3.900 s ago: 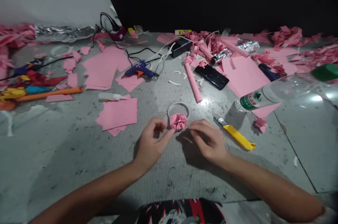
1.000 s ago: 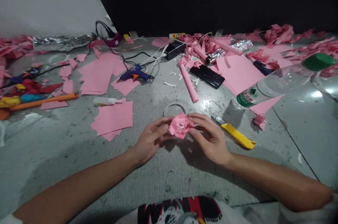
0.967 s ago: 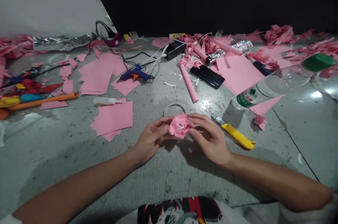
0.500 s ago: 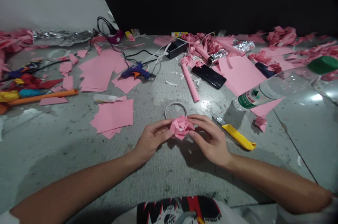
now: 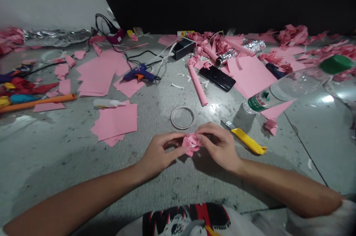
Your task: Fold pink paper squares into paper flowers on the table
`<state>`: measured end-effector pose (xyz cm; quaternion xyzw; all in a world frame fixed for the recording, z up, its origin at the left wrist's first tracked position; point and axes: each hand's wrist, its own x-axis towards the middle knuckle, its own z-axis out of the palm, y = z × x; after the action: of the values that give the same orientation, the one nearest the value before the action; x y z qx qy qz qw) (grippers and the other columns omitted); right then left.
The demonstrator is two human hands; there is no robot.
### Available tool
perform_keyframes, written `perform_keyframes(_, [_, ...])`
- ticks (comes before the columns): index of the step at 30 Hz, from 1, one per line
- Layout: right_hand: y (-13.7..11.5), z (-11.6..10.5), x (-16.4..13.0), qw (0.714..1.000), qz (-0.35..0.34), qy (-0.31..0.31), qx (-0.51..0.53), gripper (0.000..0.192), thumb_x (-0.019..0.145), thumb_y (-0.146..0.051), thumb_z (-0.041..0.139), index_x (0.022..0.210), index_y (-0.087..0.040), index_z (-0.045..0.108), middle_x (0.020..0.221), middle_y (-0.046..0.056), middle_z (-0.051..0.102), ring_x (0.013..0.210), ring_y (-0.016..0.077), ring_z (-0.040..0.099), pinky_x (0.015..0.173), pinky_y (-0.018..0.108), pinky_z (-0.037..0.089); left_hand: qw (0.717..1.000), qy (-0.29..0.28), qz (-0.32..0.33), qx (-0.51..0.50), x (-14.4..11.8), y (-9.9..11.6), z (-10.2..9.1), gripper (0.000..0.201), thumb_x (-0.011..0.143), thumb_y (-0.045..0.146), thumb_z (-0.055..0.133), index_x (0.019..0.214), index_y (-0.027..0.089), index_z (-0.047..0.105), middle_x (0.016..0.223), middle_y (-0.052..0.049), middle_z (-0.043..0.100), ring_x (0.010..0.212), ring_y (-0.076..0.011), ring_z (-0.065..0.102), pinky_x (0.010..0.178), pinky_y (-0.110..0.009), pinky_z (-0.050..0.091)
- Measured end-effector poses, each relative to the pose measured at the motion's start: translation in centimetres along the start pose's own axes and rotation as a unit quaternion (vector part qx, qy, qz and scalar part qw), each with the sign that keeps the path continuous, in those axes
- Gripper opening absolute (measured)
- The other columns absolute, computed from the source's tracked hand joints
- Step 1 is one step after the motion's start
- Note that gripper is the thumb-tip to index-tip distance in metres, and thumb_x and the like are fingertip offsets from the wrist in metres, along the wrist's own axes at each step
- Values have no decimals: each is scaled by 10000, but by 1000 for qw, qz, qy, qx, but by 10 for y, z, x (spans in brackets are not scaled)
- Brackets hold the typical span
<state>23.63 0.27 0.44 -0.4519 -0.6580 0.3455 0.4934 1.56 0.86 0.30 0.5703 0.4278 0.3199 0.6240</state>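
Between my two hands is a small crumpled pink paper flower [image 5: 191,144], held just above the grey table. My left hand [image 5: 162,152] pinches its left edge between thumb and fingers. On the other side, my right hand [image 5: 218,147] has thumb and forefinger closed on the upper right petals. Whitish paper shows in the flower's middle. Just beyond it lies a thin ring of tape [image 5: 183,118]. A yellow utility knife [image 5: 248,141] with its blade out rests to the right of my right hand.
Pink paper sheets [image 5: 118,123] with a glue bottle [image 5: 108,103] on top lie left. A blue glue gun [image 5: 140,72], black phone [image 5: 217,78] and rolled pink paper tube [image 5: 198,84] are farther back. A clear bottle [image 5: 289,89] with a green cap stands right. Crumpled pink paper [image 5: 293,35] lines the back.
Both hands have come slightly nearer to me with the paper flower, so the tape ring now shows whole. My right fingers have moved onto the petals, and the flower looks more bunched.
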Motion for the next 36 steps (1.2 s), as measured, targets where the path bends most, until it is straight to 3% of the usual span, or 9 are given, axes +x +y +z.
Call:
perform_keyframes(4, [0, 0, -1, 1000, -4, -15, -8, 133, 945, -130, 676, 938, -224, 770, 888, 40, 765, 828, 180, 705, 758, 331, 563, 995, 9, 64, 78, 2, 3, -6, 215, 923, 320, 728, 1077, 190, 801, 981, -70, 805, 878, -197, 744, 819, -314, 578])
perform_keyframes(8, [2, 1, -3, 997, -42, -59, -17, 176, 960, -112, 638, 1014, -222, 765, 963, 57, 765, 887, 183, 716, 791, 336, 574, 971, 51, 142, 188, 10, 25, -12, 146, 940, 270, 686, 1001, 206, 802, 1003, -60, 792, 949, -198, 722, 878, -318, 534])
perform_keyframes(11, [2, 1, -4, 994, -66, -89, -27, 197, 978, -112, 607, 1041, -225, 757, 990, 67, 766, 911, 189, 718, 806, 346, 583, 962, -12, 106, 251, 15, 46, -10, 127, 907, 230, 700, 953, 221, 819, 949, -38, 810, 872, -192, 727, 811, -294, 525])
perform_keyframes(14, [3, 1, -4, 990, -77, -111, -33, 187, 997, -127, 597, 1045, -225, 748, 989, 70, 771, 909, 190, 718, 810, 349, 587, 956, -30, 63, 284, 17, 57, -9, 135, 876, 232, 710, 917, 238, 838, 899, -25, 822, 800, -197, 719, 693, -267, 497])
perform_keyframes(22, [1, -1, -2, 991, -39, -125, -20, 176, 1010, -168, 593, 1048, -228, 754, 975, 60, 773, 895, 185, 726, 814, 342, 594, 964, -103, 47, 239, 25, 54, -19, 179, 874, 262, 680, 830, 232, 850, 826, -31, 812, 734, -193, 695, 629, -261, 453])
perform_keyframes(26, [-2, 1, 0, 993, 14, -118, -17, 124, 967, -241, 693, 1068, -215, 760, 1010, 65, 792, 895, 194, 735, 816, 341, 586, 973, -89, 25, 213, 27, 51, -20, 177, 888, 277, 678, 853, 223, 843, 857, -36, 812, 747, -198, 696, 625, -266, 448])
perform_keyframes(29, [-1, 2, 1, 991, 55, -122, -17, 86, 954, -256, 712, 989, -201, 767, 925, 43, 796, 811, 174, 728, 763, 312, 573, 975, -84, 16, 204, 27, 48, -20, 173, 893, 271, 677, 846, 208, 831, 833, -36, 802, 750, -195, 688, 639, -267, 448])
perform_keyframes(36, [1, 1, 2, 990, 63, -123, 5, 112, 974, -266, 696, 921, -204, 773, 849, 19, 776, 740, 145, 695, 724, 289, 556, 974, -101, 30, 200, 26, 43, -21, 200, 926, 299, 648, 898, 219, 829, 893, -50, 799, 827, -213, 698, 705, -285, 467])
